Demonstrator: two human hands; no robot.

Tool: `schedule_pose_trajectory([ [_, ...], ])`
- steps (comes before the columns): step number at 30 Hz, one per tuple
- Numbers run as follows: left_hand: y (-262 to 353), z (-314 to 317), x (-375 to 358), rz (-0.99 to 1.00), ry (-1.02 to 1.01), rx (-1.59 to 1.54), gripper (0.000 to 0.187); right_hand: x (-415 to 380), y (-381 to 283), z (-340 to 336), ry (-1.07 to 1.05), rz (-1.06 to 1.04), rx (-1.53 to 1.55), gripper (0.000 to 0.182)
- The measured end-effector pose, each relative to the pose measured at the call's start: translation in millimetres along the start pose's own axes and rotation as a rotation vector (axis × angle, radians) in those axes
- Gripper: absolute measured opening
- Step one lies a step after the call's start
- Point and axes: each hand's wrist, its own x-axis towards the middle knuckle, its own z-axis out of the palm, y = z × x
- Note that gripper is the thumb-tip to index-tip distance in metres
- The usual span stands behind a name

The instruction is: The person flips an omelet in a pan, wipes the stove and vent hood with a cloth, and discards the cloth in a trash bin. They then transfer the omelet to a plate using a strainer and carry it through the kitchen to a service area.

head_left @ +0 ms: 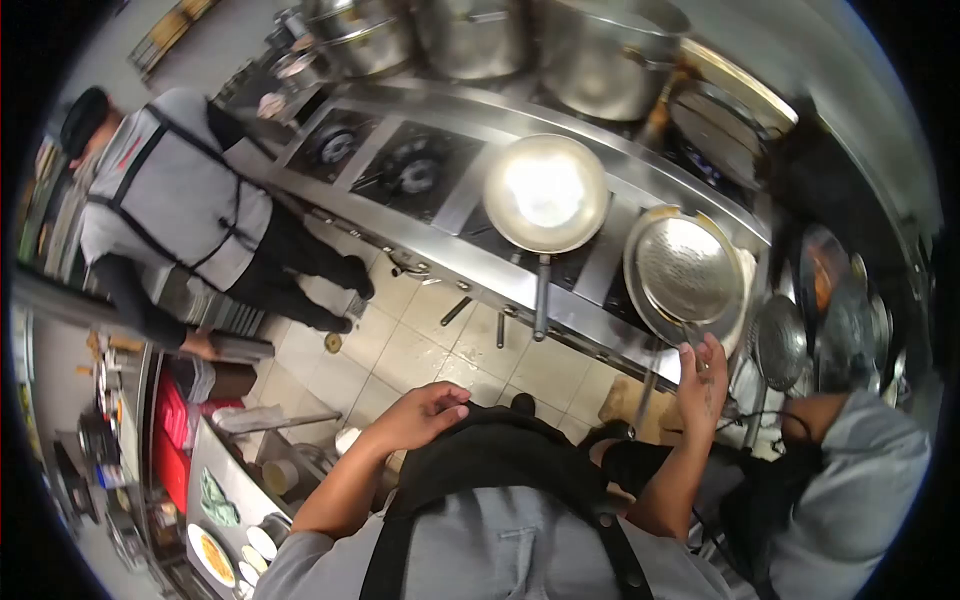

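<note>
My right hand [704, 380] is closed around the handle end of a round metal skimmer [685, 268]. The skimmer's bowl rests over a wide pan [637, 283] on the right end of the stove. My left hand [428, 413] hovers in front of my black apron, fingers loosely bent and apart, with nothing visible in it. To the left of the skimmer, a shiny frying pan [546, 192] sits on a burner, its long handle [541, 305] pointing toward me.
Large steel pots [610, 60] line the back of the stove [450, 215]. A dark pan [718, 135] stands over a blue flame. Strainers [780, 342] hang at right, beside a person in a grey sleeve [860, 480]. Another person [180, 190] stands at left, near a counter with a plate [212, 556].
</note>
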Motion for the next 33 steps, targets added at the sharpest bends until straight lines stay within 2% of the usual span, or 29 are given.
schedule_pose_trajectory([
  [1,-1.6,-7.7,-1.7,-0.022,-0.014,0.081,0.030,-12.7,-51.3,6.0,-0.038,0.043,0.144,0.049],
  [2,-3.8,-16.4,-4.7,-0.043,-0.027,0.160,0.031,-22.4,-68.5,27.8,-0.131,-0.104,0.135,0.047],
  [3,-6.7,-25.3,-8.6,-0.039,0.005,0.147,0.031,-29.7,-77.9,51.5,-0.220,-0.255,0.127,0.046],
  [4,-10.1,-35.1,-13.0,-0.030,0.008,0.143,0.031,-34.9,-70.9,89.2,-0.414,-0.228,0.245,0.050],
  [6,-20.2,-59.9,-28.9,-0.013,0.048,0.116,0.032,-45.1,-60.6,170.7,-0.587,-0.214,0.075,0.054],
  [8,-29.9,-85.9,-46.4,0.021,0.128,0.150,0.033,-50.2,-18.9,246.8,-0.516,-0.235,-0.250,0.071],
  [9,-37.1,-99.5,-56.4,0.030,0.147,0.137,0.033,-53.1,-15.5,272.4,-0.520,-0.258,-0.255,0.071],
  [11,-53.6,-124.7,-79.4,0.044,0.295,0.117,0.034,-55.6,-12.3,307.6,-0.410,-0.006,-0.375,0.080],
  [12,-50.6,-136.4,-92.3,-0.075,0.329,0.106,0.031,-52.0,-8.2,321.2,-0.406,-0.010,-0.383,0.080],
  [14,-73.2,-155.5,-111.5,-0.108,0.381,0.038,0.030,-40.6,-3.8,337.8,-0.430,0.144,-0.538,0.079],
  [15,-84.9,-163.0,-120.7,-0.147,0.437,-0.024,0.029,-43.8,-15.0,337.4,-0.425,0.144,-0.540,0.079],
  [17,-105.1,-175.4,-136.1,-0.134,0.468,-0.076,0.028,-51.6,-38.9,325.2,-0.448,0.031,-0.479,0.062],
  [18,-111.3,-183.2,-140.1,-0.123,0.500,-0.124,0.027,-54.5,-48.5,323.1,-0.447,0.029,-0.480,0.062],
  [20,-115.5,-196.3,-145.6,-0.143,0.516,-0.159,0.028,-57.8,-64.7,315.9,-0.539,0.004,-0.293,0.062],
  [21,-117.6,-201.1,-149.9,-0.170,0.531,-0.193,0.028,-62.8,-78.3,307.4,-0.549,-0.005,-0.301,0.062],
  [22,-119.6,-205.3,-150.1,-0.175,0.549,-0.208,0.028,-65.9,-95.3,298.5,-0.586,-0.013,-0.530,0.061],
  [23,-121.3,-211.5,-146.6,-0.177,0.524,-0.205,0.028,-66.3,-113.3,300.1,-0.623,-0.044,-0.754,0.059],
  [24,-124.4,-218.4,-144.1,-0.184,0.525,-0.210,0.028,-67.6,-118.3,306.3,-0.571,-0.231,-0.769,0.056],
  [25,-136.0,-224.6,-137.9,-0.106,0.546,-0.160,0.028,-68.8,-119.7,316.6,-0.536,-0.443,-0.768,0.053],
  [27,-133.6,-238.6,-128.8,-0.047,0.564,-0.065,0.034,-71.6,-137.7,351.6,-0.588,-0.711,-0.558,0.049],
  [29,-127.3,-249.5,-120.3,-0.025,0.573,-0.006,0.037,-88.5,-200.8,384.9,-0.998,-0.511,-0.468,0.051],
  [31,-123.4,-265.9,-115.7,-0.039,0.576,0.038,0.038,-107.5,-217.9,439.6,-1.193,-0.668,-0.425,0.049],
  [33,-108.1,-281.2,-126.3,-0.116,0.664,0.056,0.040,-125.7,-240.3,480.4,-1.350,-0.792,-0.394,0.047],
])
